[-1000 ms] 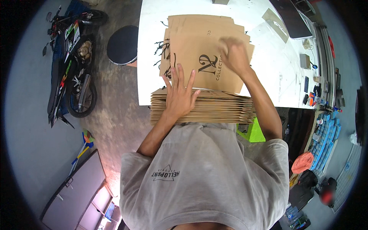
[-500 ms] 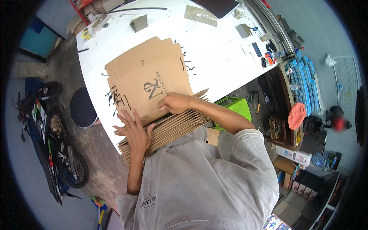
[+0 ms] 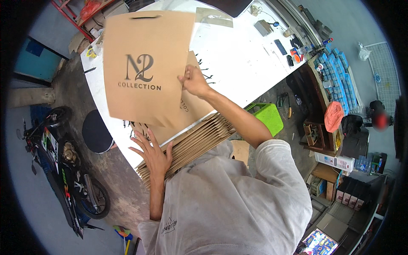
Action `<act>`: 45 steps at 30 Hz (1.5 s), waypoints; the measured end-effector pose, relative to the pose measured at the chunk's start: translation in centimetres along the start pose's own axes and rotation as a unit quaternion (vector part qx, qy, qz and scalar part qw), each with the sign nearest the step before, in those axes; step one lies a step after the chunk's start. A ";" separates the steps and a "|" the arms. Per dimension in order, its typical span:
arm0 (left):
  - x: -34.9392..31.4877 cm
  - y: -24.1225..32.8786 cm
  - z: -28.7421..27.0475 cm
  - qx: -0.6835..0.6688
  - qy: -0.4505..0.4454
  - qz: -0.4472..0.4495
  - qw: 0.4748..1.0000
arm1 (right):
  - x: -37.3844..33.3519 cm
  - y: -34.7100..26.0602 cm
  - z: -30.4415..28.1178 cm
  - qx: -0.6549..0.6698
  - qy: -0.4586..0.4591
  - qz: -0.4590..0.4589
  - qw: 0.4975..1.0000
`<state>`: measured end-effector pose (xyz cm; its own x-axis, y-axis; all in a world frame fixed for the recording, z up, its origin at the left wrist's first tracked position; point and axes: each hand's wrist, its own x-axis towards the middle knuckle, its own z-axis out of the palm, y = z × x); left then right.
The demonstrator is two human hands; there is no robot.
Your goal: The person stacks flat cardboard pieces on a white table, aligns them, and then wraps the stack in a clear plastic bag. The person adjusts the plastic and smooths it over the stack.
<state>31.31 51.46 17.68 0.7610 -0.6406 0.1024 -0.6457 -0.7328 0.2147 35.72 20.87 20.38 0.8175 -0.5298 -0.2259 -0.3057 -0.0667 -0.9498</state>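
Observation:
A flat brown paper bag (image 3: 144, 100) with dark print and a black handle at its far edge is raised above the white table. Its right edge is pinched in my right hand (image 3: 194, 80). Beneath it, partly covered, lie more brown paper bags (image 3: 193, 108) with black cord handles sticking out at the sides. My left hand (image 3: 152, 154), fingers spread, rests at the left end of a row of folded paper bags (image 3: 197, 142) along the table's near edge, close against my body. The raised bag hides part of the table and the pile.
The white table (image 3: 238, 55) carries a small grey box (image 3: 263, 28), a phone (image 3: 280, 47) and a yellow tape roll (image 3: 91, 53). A green crate (image 3: 268, 119) stands right of the table. At left are a round black stool (image 3: 97, 129) and a motorbike (image 3: 63, 165).
My right hand has moved up and away from the near row, lifting a paper bag over the pile on the table. My left hand stays by the row, fingers spread.

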 end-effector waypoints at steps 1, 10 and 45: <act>0.1 0.1 -0.2 -0.006 -0.003 -0.002 1.000 | 0.0 1.9 0.9 0.060 -0.013 0.028 0.998; 0.2 0.1 -0.7 -0.032 -0.019 -0.014 0.999 | -6.4 3.7 -0.5 -0.292 -0.415 -0.102 0.856; -1.9 0.2 0.3 -0.015 0.037 -0.082 0.996 | -6.9 -0.4 1.5 -0.356 -0.421 -0.175 0.816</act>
<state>29.69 52.48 17.26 0.8596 -0.4930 0.1348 -0.5107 -0.8184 0.2634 30.96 25.79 21.95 0.8698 0.3748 -0.3210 0.0573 -0.7227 -0.6887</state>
